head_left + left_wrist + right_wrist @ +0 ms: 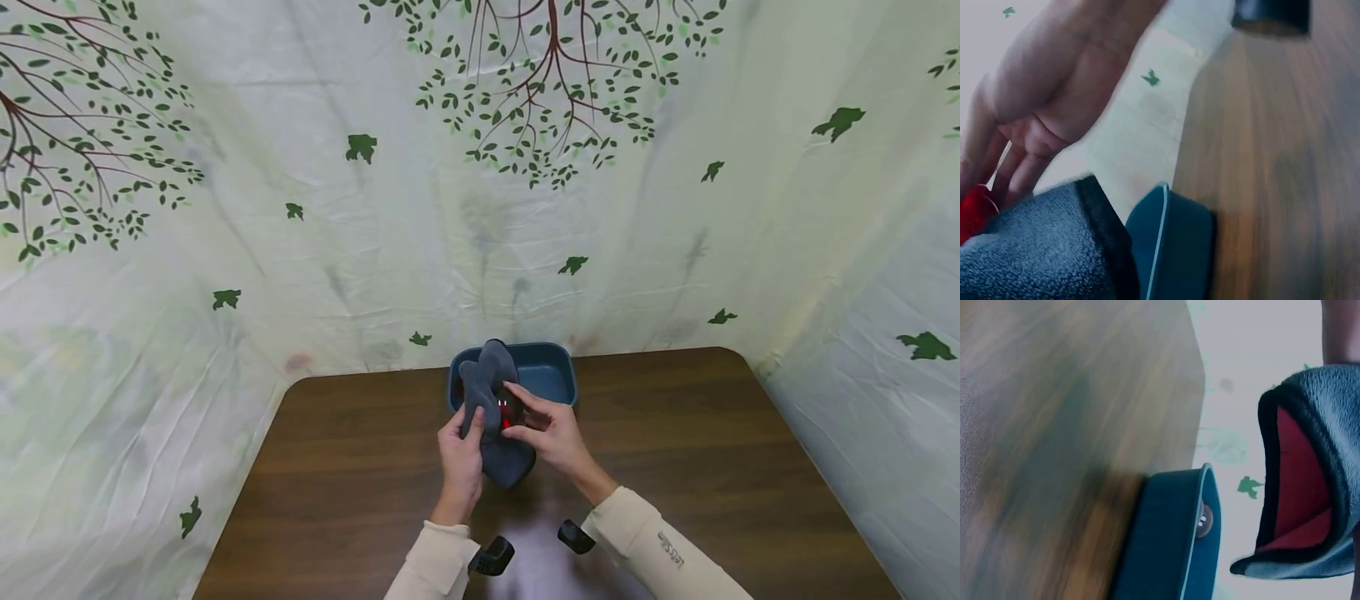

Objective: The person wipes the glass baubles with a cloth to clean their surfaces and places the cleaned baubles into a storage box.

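A grey-blue fleece slipper (506, 462) with rounded ends is held up in front of the bin. My left hand (461, 458) grips its left side, thumb on the fabric. At the dark opening, my right hand (551, 429) pinches the edge between thumb and fingers, and a little red shows there. In the right wrist view the slipper (1335, 419) reveals black trim and a red lining (1300, 481). Fleece (1035, 250) also fills the lower left of the left wrist view, near the left hand (1054, 75); its fingertips are partly hidden.
Behind the slipper, a blue plastic bin (555, 379) stands at the table's far edge. A round brown piece with pale dots (1204, 522) shows inside it in the right wrist view. Leaf-printed cloth (480, 242) hangs beyond the brown wooden table (337, 483).
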`<act>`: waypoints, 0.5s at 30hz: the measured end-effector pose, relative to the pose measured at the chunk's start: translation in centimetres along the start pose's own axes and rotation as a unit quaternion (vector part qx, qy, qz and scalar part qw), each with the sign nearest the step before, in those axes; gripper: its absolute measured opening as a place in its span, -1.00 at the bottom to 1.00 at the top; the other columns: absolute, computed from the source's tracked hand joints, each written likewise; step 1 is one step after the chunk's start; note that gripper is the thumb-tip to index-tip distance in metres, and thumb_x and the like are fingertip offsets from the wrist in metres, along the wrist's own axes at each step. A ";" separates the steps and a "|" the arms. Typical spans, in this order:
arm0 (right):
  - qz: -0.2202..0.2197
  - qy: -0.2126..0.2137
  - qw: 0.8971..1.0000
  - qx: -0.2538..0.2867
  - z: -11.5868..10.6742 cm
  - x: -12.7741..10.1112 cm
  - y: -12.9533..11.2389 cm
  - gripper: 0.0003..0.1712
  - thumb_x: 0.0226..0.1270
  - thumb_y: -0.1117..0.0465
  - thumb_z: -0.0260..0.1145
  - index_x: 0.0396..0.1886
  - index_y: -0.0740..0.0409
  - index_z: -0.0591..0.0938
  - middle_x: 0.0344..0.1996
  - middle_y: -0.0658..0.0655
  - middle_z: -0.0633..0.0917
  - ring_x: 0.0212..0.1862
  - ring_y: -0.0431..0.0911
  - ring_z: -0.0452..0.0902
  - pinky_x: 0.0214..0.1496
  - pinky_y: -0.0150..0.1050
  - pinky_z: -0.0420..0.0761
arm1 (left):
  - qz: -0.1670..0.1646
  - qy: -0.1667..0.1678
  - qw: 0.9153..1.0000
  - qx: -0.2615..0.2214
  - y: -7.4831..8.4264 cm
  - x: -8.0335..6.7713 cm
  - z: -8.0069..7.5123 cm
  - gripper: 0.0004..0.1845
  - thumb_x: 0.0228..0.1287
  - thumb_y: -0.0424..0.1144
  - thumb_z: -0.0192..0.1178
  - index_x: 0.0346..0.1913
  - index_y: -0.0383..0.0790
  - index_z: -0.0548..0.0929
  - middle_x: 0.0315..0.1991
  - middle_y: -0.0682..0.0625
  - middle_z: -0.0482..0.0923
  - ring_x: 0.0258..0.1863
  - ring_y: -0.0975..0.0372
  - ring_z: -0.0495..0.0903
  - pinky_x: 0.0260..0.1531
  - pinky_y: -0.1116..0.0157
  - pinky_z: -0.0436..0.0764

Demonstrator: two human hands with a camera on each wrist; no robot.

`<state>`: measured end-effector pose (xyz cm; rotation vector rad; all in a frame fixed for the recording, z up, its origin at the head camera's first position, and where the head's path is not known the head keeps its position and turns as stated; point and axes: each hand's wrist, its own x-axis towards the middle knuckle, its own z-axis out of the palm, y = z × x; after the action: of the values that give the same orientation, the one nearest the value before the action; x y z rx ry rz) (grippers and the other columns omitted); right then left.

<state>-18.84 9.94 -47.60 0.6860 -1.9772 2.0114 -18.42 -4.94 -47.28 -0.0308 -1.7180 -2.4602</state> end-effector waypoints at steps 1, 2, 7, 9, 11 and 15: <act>0.006 0.011 1.000 -0.006 0.1 0.0 -0.1 -0.32 0.02 0.56 0.41 0.21 0.50 0.46 0.14 0.46 0.52 0.11 0.20 0.51 -0.03 -0.09 0.59 | 0.006 -0.006 1.000 0.001 0.0 0.0 0.1 -0.56 0.33 -0.33 0.20 0.17 -0.57 0.48 0.05 -0.25 0.60 -0.06 0.25 0.61 -0.05 0.36 0.60; 0.020 0.026 0.999 -0.010 0.2 0.1 -0.2 -0.36 0.04 0.55 0.41 0.19 0.51 0.47 0.11 0.46 0.54 0.08 0.18 0.54 -0.04 -0.10 0.60 | 0.012 -0.012 1.000 0.003 0.0 0.0 0.1 -0.56 0.32 -0.35 0.20 0.18 -0.56 0.47 0.08 -0.27 0.58 -0.02 0.23 0.61 -0.03 0.36 0.58; 0.117 0.099 0.988 0.001 1.0 0.1 0.3 -0.58 0.30 0.34 0.30 0.12 0.46 0.56 -0.08 0.42 0.65 -0.13 0.01 0.69 -0.19 -0.22 0.66 | 0.070 -0.055 0.995 0.041 -0.3 -0.1 0.0 -0.49 0.28 -0.41 0.23 0.27 -0.44 0.42 0.29 -0.22 0.37 0.30 0.09 0.37 0.16 0.32 0.45; 0.145 0.115 0.983 -0.003 1.2 0.2 0.1 -0.62 0.37 0.24 0.26 0.04 0.45 0.61 -0.20 0.40 0.70 -0.27 -0.04 0.72 -0.28 -0.23 0.69 | 0.084 -0.068 0.993 0.057 -0.4 -0.2 0.0 -0.48 0.27 -0.41 0.23 0.29 -0.40 0.42 0.32 -0.16 0.34 0.35 0.05 0.28 0.22 0.29 0.39; 0.158 0.120 0.980 -0.012 1.3 0.3 -0.1 -0.62 0.38 0.17 0.26 -0.02 0.43 0.65 -0.28 0.37 0.72 -0.35 -0.06 0.72 -0.32 -0.23 0.69 | 0.091 -0.070 0.991 0.065 -0.4 -0.2 -0.1 -0.48 0.26 -0.42 0.23 0.28 -0.38 0.43 0.33 -0.14 0.34 0.36 0.03 0.26 0.25 0.27 0.36; 0.151 0.099 0.984 -0.003 1.3 0.3 -0.3 -0.60 0.36 0.25 0.28 0.06 0.46 0.60 -0.17 0.41 0.69 -0.22 0.06 0.71 -0.25 -0.20 0.68 | 0.090 -0.063 0.992 0.062 -0.3 -0.1 -0.1 -0.51 0.27 -0.43 0.22 0.27 -0.41 0.45 0.31 -0.16 0.37 0.34 0.06 0.30 0.23 0.28 0.37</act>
<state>-18.79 8.67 -47.24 0.1791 -2.0654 2.1397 -18.36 -4.98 -47.59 -0.3207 -1.8263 -2.2634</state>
